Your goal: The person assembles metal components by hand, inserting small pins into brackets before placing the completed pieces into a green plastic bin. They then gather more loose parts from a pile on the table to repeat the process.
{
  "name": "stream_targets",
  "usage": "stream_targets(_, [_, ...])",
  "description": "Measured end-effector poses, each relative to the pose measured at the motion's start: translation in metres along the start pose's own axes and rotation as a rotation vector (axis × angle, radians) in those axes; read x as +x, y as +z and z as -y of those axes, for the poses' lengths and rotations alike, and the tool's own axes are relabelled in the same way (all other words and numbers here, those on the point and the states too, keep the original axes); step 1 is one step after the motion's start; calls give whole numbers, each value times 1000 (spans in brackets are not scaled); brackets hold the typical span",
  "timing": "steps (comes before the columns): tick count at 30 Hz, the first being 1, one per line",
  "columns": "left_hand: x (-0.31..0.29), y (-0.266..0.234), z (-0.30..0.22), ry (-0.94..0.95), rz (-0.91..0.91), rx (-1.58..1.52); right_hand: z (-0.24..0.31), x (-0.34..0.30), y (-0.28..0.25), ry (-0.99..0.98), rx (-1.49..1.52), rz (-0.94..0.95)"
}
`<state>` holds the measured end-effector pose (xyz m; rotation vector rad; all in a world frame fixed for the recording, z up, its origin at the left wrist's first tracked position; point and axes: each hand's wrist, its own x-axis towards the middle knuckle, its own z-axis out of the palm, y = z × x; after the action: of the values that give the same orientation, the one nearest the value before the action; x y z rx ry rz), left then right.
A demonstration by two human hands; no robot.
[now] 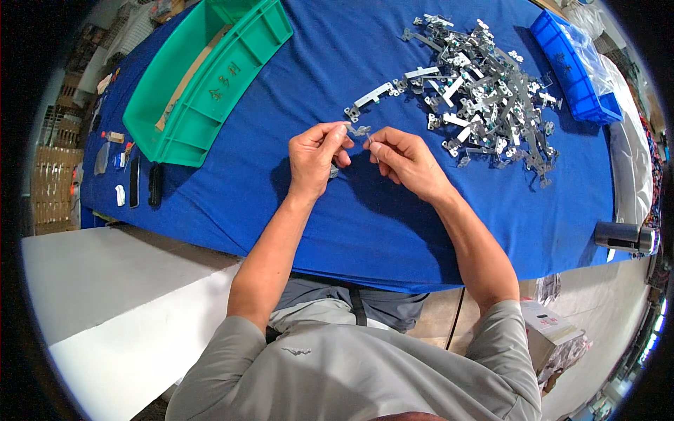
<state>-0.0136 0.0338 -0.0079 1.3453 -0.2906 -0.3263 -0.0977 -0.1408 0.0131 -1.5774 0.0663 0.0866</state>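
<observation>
We see dark characters (216, 93) on the green bin (200, 109), left of the fingers (385, 152), and dark marks (564, 64) on the blue bin (577, 88) to their right. The carton (551, 330), lower right of them, bears print too small to read.

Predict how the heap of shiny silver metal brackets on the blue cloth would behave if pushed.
The heap of shiny silver metal brackets would probably drag along in clumps, since its pieces overlap and cross. Individual brackets look stiff, with straight-edged strips. They seem unlikely to roll, being flat and angular.
</observation>
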Motion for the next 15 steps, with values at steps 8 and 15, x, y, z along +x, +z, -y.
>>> stream_targets(8, [0, -2, 3, 8, 43, 74, -4, 3, -4, -9, -77, -97])
stream_targets(15, [-1, 0, -1, 195, 140, 227, -9, 3, -6, -121, -342, -186])
